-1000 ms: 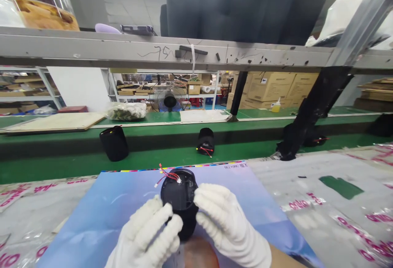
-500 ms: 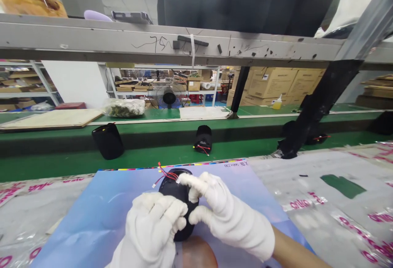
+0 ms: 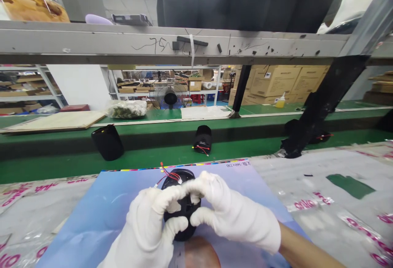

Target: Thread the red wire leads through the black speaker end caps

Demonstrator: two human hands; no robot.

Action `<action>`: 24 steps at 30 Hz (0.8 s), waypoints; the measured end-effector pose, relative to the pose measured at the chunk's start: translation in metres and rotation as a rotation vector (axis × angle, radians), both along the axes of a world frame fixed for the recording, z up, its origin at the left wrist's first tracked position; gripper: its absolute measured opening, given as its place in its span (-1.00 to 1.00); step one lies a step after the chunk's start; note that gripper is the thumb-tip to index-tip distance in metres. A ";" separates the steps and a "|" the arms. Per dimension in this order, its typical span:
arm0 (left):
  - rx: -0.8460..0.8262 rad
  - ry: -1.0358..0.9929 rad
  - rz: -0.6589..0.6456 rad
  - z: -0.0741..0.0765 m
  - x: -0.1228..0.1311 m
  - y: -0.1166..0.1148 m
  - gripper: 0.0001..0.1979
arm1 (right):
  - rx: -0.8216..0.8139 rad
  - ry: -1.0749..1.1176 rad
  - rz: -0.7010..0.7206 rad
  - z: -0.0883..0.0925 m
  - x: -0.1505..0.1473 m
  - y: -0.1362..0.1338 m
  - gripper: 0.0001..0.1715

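A black cylindrical speaker body stands on a blue printed sheet, its round top tilted toward me. Red and black wires with a small white connector come out of the top. My left hand and my right hand, both in white gloves, wrap around the body from either side. Their fingertips meet across its front and hide most of its side. The lower end of the body shows below the fingers.
A green conveyor belt runs behind the sheet, carrying two similar black units. Plastic film with pink print covers the bench. A grey metal beam crosses above, with cardboard boxes beyond.
My hands have closed in around the black body, from apart at its sides to fingertips meeting across its front. The view has shifted slightly.
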State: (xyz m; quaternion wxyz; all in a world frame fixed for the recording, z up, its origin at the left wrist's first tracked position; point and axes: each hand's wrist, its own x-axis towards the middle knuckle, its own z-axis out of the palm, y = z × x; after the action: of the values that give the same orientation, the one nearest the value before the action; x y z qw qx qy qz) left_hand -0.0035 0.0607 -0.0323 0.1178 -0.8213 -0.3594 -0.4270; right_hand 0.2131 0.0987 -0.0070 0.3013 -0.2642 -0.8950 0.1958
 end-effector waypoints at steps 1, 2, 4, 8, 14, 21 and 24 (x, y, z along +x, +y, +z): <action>-0.005 0.028 -0.010 0.002 0.000 0.002 -0.65 | -0.042 -0.013 -0.021 0.000 0.000 0.000 -0.19; -0.005 0.080 -0.014 0.004 0.000 0.003 -0.66 | -0.077 -0.028 -0.031 -0.001 0.001 0.000 0.03; 0.048 0.213 0.010 0.007 0.002 0.008 -0.67 | -0.100 -0.053 -0.040 -0.002 0.001 -0.001 0.26; 0.260 0.270 0.100 0.003 0.011 0.012 -0.76 | -0.009 -0.056 -0.038 -0.002 0.004 -0.005 0.30; 0.196 0.330 0.092 -0.009 0.005 0.006 -0.67 | 0.211 0.078 -0.053 0.001 0.019 -0.021 -0.03; 0.111 0.356 0.022 -0.004 0.001 0.009 -0.64 | 0.286 0.065 -0.061 -0.023 0.002 -0.021 -0.35; 0.092 0.260 0.013 -0.004 0.005 0.005 -0.62 | 0.224 0.076 -0.014 -0.023 -0.001 -0.018 -0.41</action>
State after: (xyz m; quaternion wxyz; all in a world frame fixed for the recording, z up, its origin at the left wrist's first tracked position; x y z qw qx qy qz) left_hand 0.0013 0.0658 -0.0364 0.2035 -0.8611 -0.3264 -0.3324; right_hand 0.2125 0.0810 -0.0299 0.3642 -0.2275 -0.8973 0.1024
